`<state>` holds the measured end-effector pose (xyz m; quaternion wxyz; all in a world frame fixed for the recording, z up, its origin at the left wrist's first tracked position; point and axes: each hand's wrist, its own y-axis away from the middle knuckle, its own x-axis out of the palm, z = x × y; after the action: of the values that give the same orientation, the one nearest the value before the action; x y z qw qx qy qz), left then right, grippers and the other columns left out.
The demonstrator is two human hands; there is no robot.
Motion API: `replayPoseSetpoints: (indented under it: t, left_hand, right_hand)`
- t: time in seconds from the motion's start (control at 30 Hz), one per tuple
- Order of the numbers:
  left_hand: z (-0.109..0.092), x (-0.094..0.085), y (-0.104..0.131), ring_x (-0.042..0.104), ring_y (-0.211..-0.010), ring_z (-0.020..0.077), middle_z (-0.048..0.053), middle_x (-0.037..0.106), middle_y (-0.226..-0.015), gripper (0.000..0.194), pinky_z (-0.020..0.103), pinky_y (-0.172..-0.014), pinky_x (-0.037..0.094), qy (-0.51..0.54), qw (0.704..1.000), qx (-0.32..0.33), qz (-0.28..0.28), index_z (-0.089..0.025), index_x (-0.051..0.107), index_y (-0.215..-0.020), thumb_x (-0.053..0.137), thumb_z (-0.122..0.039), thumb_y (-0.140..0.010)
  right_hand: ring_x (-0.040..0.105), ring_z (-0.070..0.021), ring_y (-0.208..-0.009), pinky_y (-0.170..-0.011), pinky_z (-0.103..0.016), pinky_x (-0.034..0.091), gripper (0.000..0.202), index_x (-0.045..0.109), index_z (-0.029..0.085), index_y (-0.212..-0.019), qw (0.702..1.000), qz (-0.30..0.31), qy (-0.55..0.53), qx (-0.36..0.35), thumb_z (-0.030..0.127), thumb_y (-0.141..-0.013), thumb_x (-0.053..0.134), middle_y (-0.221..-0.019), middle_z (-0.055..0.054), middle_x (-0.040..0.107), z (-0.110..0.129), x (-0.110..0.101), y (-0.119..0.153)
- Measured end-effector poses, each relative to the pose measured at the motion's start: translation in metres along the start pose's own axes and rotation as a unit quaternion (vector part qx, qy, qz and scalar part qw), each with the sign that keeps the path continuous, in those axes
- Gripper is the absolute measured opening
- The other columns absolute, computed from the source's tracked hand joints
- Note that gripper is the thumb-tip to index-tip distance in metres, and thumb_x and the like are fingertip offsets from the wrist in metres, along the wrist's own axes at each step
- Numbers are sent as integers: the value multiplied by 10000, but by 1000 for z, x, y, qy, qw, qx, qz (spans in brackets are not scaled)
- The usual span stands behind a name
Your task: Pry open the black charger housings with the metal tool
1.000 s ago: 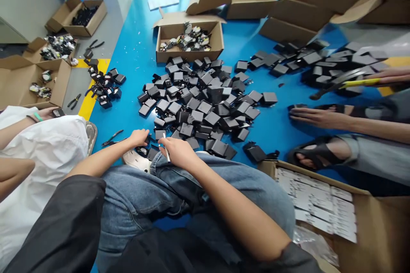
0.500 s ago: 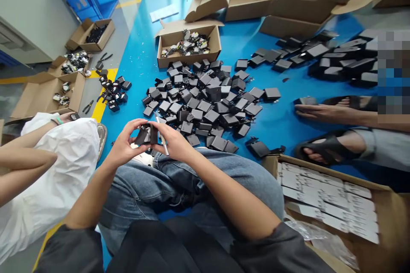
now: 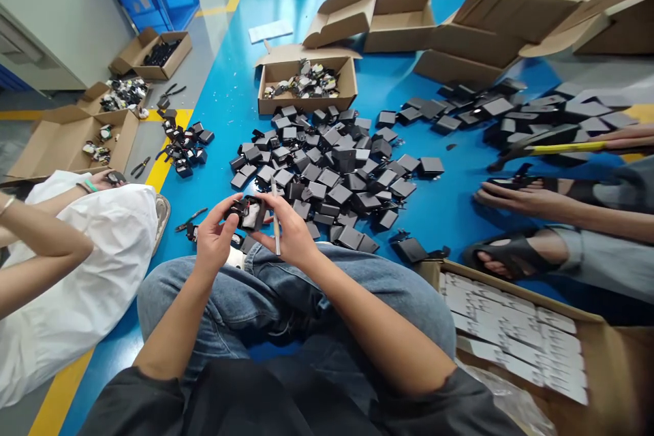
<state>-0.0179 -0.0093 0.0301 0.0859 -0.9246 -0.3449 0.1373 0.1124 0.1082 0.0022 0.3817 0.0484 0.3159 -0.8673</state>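
Observation:
Both my hands are raised above my lap around a small open black plastic box (image 3: pixel 259 214). White and dark parts with a bit of red show in its opening. My left hand (image 3: pixel 215 237) pinches the box's left side, thumb on the dark parts. My right hand (image 3: pixel 292 230) grips the right side of the box. A slim silver pen-like tool (image 3: pixel 276 221) is also held in my right hand, its tip pointing away from me; its exact kind is unclear. Just beyond my hands lies a heap of similar black boxes (image 3: pixel 340 160).
Pliers (image 3: pixel 191 219) lie beyond my left hand. Behind the heap stands a cardboard box of small parts (image 3: pixel 306 105). A carton with white pieces (image 3: pixel 516 334) sits at my right knee. A co-worker at right holds a yellow-handled hammer (image 3: pixel 567 148); another person in white sits left.
The black box has turned in my hands, and its white insides show more. My left thumb has moved onto its parts. The co-worker's yellow-handled hammer has come into view at right.

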Motion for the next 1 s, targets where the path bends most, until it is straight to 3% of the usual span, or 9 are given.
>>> replayPoseSetpoints:
  t: [0.1,0.27,0.33,0.4,0.5,0.6,0.77,0.9,1.0]
  left_hand:
    - [-3,0,3,607,-1261,233,78,663,-1334,414,327,-1067,501,-12,999,6,46,-210,654,-1292,513,-445,-981]
    - [-6,-3,5,507,-1374,253,86,565,-1454,488,376,-1165,409,-10,993,18,120,-211,563,-1396,392,-466,-1017]
    - [-5,-2,7,492,-1385,279,109,528,-1481,570,391,-1146,429,-39,988,37,147,-207,503,-1437,478,-529,-967]
    - [-4,0,7,526,-1343,298,130,567,-1425,661,395,-1100,466,-116,982,55,138,-200,496,-1419,636,-541,-870]
    - [-1,-1,0,634,-1134,282,118,684,-1135,472,380,-969,527,-283,952,37,112,-165,610,-1218,695,-413,-827]
    - [9,-20,-24,654,-977,248,79,684,-984,288,344,-869,537,-392,905,-8,164,-162,657,-1072,663,-287,-812]
    - [62,-75,-86,623,-1118,254,81,662,-1183,476,329,-983,496,-448,868,-68,203,-165,636,-1218,714,-178,-749]
    - [126,-109,-128,604,-1157,254,107,625,-1253,363,473,-1012,501,-500,832,-142,194,-149,611,-1218,664,-309,-897]
    - [164,-127,-149,616,-1122,234,102,614,-1257,338,471,-966,535,-511,825,-175,168,-161,604,-1212,611,-368,-944]
  right_hand:
    - [632,-206,-1082,-774,-298,621,611,443,268,-1389,1000,-10,-27,5,250,-846,723,-1309,-91,590,2,2,2]
    - [612,-250,-1186,-803,-341,612,609,420,268,-1405,1000,-5,-3,12,274,-855,682,-1373,-109,570,6,4,5]
    - [599,-258,-1215,-820,-355,608,590,401,274,-1418,1000,-1,19,13,285,-881,645,-1386,-112,562,4,5,6]
    - [605,-260,-1201,-852,-379,601,576,377,267,-1434,999,13,45,12,302,-909,611,-1371,-122,569,1,6,7]
    - [630,-288,-1134,-894,-444,585,570,371,211,-1446,992,59,112,1,333,-932,583,-1271,-152,616,-8,6,10]
    - [654,-312,-1054,-856,-470,589,527,418,157,-1424,978,100,181,16,370,-961,552,-1157,-166,661,-15,5,11]
    - [660,-303,-1064,-831,-439,598,417,478,162,-1379,964,138,226,29,342,-1003,479,-1169,-150,683,-9,3,11]
    - [680,-294,-1030,-745,-402,620,374,528,143,-1336,948,181,261,36,285,-991,499,-1135,-140,697,-7,4,12]
    - [695,-292,-989,-693,-389,632,368,546,117,-1315,941,197,273,28,235,-967,526,-1117,-143,703,-11,5,14]
